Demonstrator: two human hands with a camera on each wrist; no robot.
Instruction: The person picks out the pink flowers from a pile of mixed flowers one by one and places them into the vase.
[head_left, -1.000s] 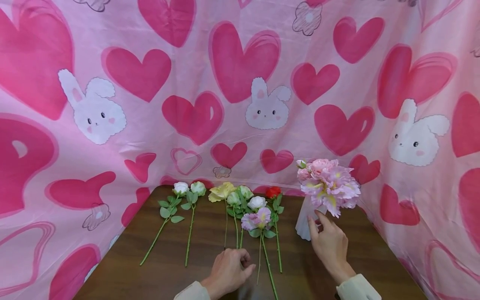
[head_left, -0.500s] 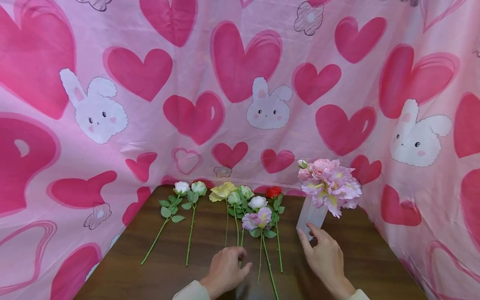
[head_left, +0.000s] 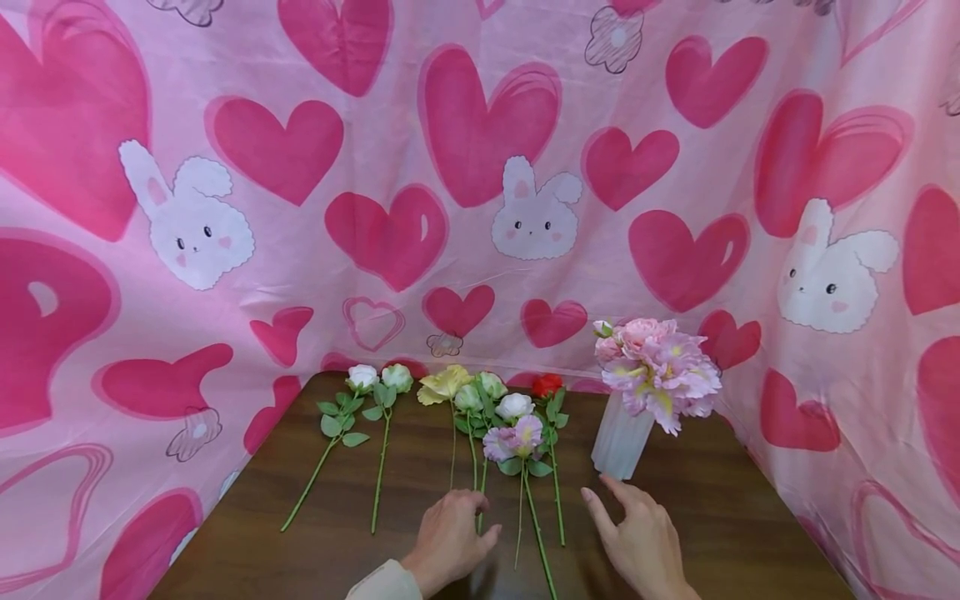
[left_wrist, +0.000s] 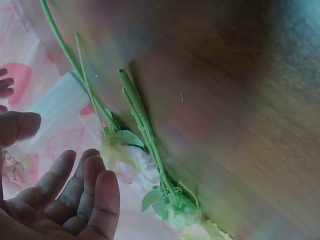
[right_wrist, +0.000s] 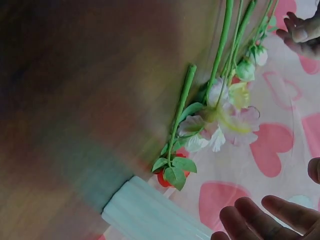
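A white vase stands on the right of the table, holding a bunch of pink and lilac flowers. My right hand is just in front of it, fingers spread and holding nothing. Near the lower ends of the middle stems hovers my left hand; its fingers are loosely bent, and the left wrist view shows nothing in them. A lilac flower and a white rose lie between the hands. Beside them lies a red rose, its stem showing in the right wrist view.
On the brown table, a white rose and a pale green rose lie at the left. A yellow flower and greenish roses lie mid-table. A pink heart-print cloth hangs behind and at both sides.
My right hand has come away from the vase, moving down toward me, and its fingers have opened out. The left hand has shifted only slightly. Vase and flowers stay in place.
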